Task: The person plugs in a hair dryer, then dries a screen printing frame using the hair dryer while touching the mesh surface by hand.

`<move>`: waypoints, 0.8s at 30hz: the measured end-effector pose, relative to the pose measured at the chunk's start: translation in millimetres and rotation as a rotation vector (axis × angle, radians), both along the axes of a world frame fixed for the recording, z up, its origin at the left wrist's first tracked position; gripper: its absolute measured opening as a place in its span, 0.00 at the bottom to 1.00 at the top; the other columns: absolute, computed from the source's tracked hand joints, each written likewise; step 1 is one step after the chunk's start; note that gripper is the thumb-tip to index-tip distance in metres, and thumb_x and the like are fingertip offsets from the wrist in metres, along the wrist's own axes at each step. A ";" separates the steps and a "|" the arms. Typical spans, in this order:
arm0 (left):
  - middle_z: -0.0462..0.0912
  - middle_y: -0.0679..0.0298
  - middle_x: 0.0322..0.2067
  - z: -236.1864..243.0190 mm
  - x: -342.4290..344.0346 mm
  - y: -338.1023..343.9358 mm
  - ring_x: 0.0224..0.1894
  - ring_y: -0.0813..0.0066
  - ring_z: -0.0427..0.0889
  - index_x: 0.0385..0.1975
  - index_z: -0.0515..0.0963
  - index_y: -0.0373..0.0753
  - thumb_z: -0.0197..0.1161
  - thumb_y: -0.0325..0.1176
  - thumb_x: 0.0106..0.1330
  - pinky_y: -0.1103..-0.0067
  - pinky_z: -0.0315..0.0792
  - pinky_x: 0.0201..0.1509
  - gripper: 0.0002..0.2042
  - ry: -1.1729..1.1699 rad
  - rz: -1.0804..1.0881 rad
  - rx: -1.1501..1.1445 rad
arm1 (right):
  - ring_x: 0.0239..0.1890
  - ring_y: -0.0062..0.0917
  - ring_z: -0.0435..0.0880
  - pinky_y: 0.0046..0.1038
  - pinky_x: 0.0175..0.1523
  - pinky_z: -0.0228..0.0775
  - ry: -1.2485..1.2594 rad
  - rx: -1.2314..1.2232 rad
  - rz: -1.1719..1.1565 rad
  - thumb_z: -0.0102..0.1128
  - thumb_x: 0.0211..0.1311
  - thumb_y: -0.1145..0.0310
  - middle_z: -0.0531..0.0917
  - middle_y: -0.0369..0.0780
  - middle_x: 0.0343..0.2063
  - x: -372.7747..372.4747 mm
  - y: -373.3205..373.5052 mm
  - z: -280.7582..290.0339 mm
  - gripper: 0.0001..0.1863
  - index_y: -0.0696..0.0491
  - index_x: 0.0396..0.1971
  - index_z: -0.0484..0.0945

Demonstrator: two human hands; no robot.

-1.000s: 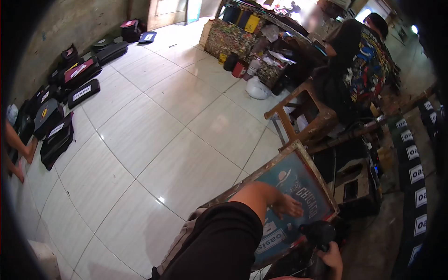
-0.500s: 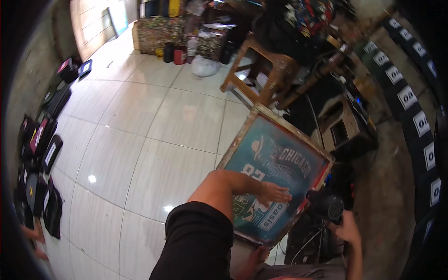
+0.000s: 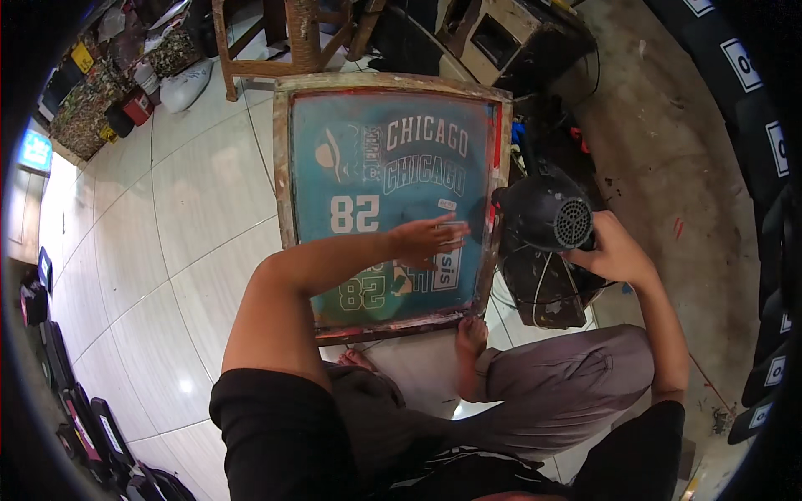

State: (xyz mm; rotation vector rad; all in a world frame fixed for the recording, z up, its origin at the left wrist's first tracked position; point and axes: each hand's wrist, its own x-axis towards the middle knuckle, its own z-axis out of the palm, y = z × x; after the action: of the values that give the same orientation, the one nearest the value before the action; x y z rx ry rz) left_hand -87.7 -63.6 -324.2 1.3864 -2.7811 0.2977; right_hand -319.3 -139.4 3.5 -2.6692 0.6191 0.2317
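In front of me lies a silk-screen printing frame (image 3: 282, 159) with a paint-stained wooden border and a teal mesh bearing pale lettering and figures. My left hand (image 3: 430, 238) is over the mesh's right half, fingers stretched out and holding nothing; whether it touches the mesh I cannot tell. My right hand (image 3: 616, 250) grips a black hair dryer (image 3: 547, 209) by its handle, just beyond the frame's right edge. The dryer's nozzle points left toward the mesh, and its round rear grille faces me.
A dark box-like object (image 3: 547, 288) with a cable sits below the dryer. Beyond the frame stand a wooden stool (image 3: 292, 37) and an open-sided box (image 3: 501, 37). Dark pieces with white labels (image 3: 742, 65) line the right side; dark cases (image 3: 109, 430) lie at left.
My view has swung right, so the frame appears straighter and farther left. My left hand stays stretched over the mesh, and the right still holds the hair dryer.
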 end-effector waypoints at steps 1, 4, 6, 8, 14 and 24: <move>0.47 0.51 0.74 -11.4 2.1 1.4 0.78 0.62 0.39 0.72 0.55 0.38 0.52 0.62 0.65 0.61 0.32 0.79 0.42 -0.029 -0.061 -0.065 | 0.40 0.43 0.82 0.37 0.46 0.70 0.000 0.006 0.001 0.70 0.49 0.72 0.84 0.50 0.34 1.3 -2.6 -3.5 0.17 0.61 0.40 0.79; 0.47 0.52 0.74 -4.6 7.9 -2.2 0.78 0.65 0.40 0.71 0.56 0.40 0.53 0.62 0.65 0.61 0.34 0.79 0.41 -0.004 -0.086 -0.080 | 0.41 0.43 0.82 0.36 0.46 0.70 -0.068 0.096 0.027 0.70 0.50 0.71 0.84 0.50 0.35 -2.2 -8.0 -12.4 0.16 0.60 0.39 0.80; 0.47 0.52 0.74 10.2 18.1 -10.3 0.78 0.65 0.40 0.71 0.56 0.40 0.53 0.62 0.65 0.61 0.35 0.79 0.41 0.047 -0.042 -0.026 | 0.41 0.44 0.83 0.36 0.46 0.71 -0.088 0.125 0.042 0.69 0.50 0.72 0.84 0.50 0.35 1.0 -7.0 -11.8 0.16 0.60 0.39 0.80; 0.49 0.54 0.74 20.6 27.8 -18.8 0.77 0.63 0.43 0.71 0.57 0.39 0.58 0.58 0.65 0.61 0.36 0.79 0.40 0.223 0.163 -0.126 | 0.41 0.43 0.83 0.36 0.45 0.71 -0.080 0.133 0.059 0.69 0.50 0.72 0.84 0.50 0.35 4.8 -8.3 -14.4 0.16 0.60 0.39 0.80; 0.47 0.54 0.74 27.1 7.7 -6.0 0.77 0.61 0.39 0.71 0.57 0.41 0.53 0.61 0.66 0.60 0.34 0.79 0.39 -0.044 0.318 -0.105 | 0.38 0.40 0.85 0.35 0.44 0.72 -0.011 0.125 0.065 0.68 0.51 0.72 0.85 0.49 0.35 13.1 -8.0 -11.7 0.15 0.60 0.39 0.80; 0.46 0.58 0.75 26.6 40.5 -1.6 0.77 0.65 0.42 0.73 0.55 0.47 0.50 0.61 0.68 0.60 0.35 0.79 0.37 -0.056 0.052 -0.117 | 0.37 0.17 0.79 0.25 0.45 0.72 -0.275 0.105 -0.163 0.69 0.54 0.76 0.86 0.37 0.33 23.5 -6.6 -21.4 0.14 0.61 0.40 0.80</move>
State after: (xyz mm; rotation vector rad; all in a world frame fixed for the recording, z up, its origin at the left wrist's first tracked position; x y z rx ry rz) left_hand -47.3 -65.2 -297.6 1.4458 -2.7243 0.4992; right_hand -295.8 -146.0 -17.9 -2.4734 0.7084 -0.1418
